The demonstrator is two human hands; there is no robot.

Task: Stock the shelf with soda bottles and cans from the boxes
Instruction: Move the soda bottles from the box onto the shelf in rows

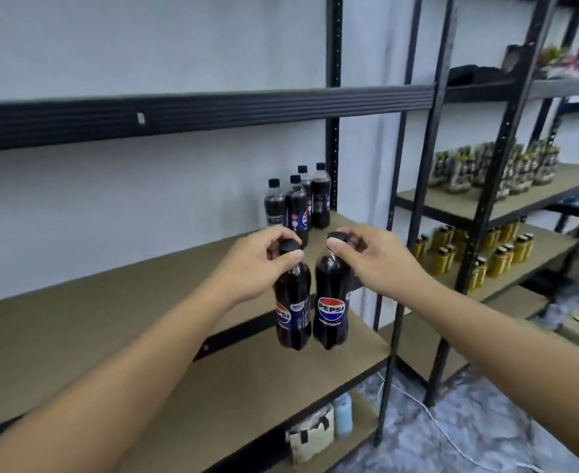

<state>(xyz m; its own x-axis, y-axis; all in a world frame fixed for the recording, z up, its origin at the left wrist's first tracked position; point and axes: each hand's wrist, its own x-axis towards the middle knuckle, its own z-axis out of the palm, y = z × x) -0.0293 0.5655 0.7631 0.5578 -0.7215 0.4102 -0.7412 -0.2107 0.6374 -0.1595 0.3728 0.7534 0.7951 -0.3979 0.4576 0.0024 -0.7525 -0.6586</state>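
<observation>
My left hand (pixel 257 264) grips a dark Pepsi bottle (pixel 291 308) by its black cap. My right hand (pixel 373 257) pinches the cap of a second Pepsi bottle (pixel 332 302). Both bottles hang upright, side by side, in front of the brown shelf board (pixel 127 302). At the back right corner of that board stand several Pepsi bottles (pixel 298 203) in a tight group, beyond my hands. No boxes with stock show clearly in this view.
A black upright post (pixel 333 131) stands behind the grouped bottles. To the right, a second rack (pixel 486 206) holds rows of jars. Under the lower board (pixel 247 387) sit a pale bag (pixel 310 438) and a light blue bottle (pixel 343 418). A white cable (pixel 445 435) runs across the marbled floor.
</observation>
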